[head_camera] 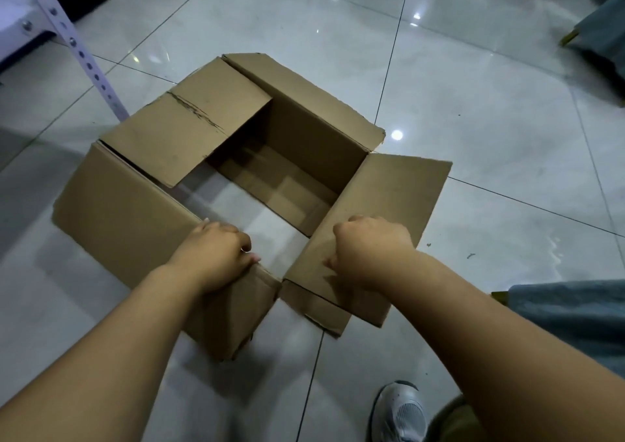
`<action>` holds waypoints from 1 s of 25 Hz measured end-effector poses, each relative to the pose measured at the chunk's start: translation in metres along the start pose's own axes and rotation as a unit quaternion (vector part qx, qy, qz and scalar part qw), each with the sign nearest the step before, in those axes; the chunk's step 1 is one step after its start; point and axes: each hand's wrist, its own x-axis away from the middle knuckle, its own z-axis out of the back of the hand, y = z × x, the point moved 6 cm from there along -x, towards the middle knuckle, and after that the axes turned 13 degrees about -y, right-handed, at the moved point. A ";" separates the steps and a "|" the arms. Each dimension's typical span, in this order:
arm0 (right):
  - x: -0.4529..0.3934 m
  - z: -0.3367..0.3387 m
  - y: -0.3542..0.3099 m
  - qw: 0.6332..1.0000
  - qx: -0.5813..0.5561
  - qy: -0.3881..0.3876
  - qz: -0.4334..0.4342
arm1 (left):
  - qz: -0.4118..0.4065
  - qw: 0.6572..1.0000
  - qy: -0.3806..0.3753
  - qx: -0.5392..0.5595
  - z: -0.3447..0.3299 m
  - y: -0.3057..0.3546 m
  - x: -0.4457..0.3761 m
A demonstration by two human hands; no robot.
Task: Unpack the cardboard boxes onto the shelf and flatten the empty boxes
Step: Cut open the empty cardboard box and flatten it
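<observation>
An empty brown cardboard box [142,211] stands on the tiled floor with its top flaps spread open. Floor tile shows through part of its bottom, where the bottom flaps are parted. My left hand [213,255] grips the near left wall's top edge at the near corner, fingers curled over it. My right hand [368,252] grips the near edge of the right wall, where its flap [399,191] folds outward. The near corner between my hands is split apart.
A white perforated shelf upright [72,40] stands at the far left beside the box. Grey upholstered furniture [602,35] sits at the far right, more grey fabric [575,313] at the near right. My white shoe [402,414] is on the floor below my right arm.
</observation>
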 end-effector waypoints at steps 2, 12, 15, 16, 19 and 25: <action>-0.013 -0.008 0.008 0.999 -0.045 -0.017 0.009 | -0.010 1.000 -0.010 0.021 0.001 0.000 0.002; -0.062 -0.044 -0.003 0.965 -0.260 -0.024 0.004 | -0.010 0.999 -0.005 -0.033 0.000 0.009 0.003; -0.067 -0.048 0.005 0.973 -0.231 -0.021 -0.012 | -0.030 0.997 -0.003 -0.064 -0.002 0.028 0.003; -0.068 -0.049 0.010 0.973 -0.228 -0.024 -0.016 | -0.040 0.997 -0.006 -0.069 -0.003 0.036 0.001; -0.065 -0.052 0.034 0.975 -0.216 -0.021 -0.042 | -0.084 0.994 -0.017 -0.063 -0.008 0.063 -0.004; -0.054 -0.063 0.080 0.977 -0.187 -0.028 -0.101 | -0.093 0.991 -0.080 -0.062 -0.012 0.076 -0.006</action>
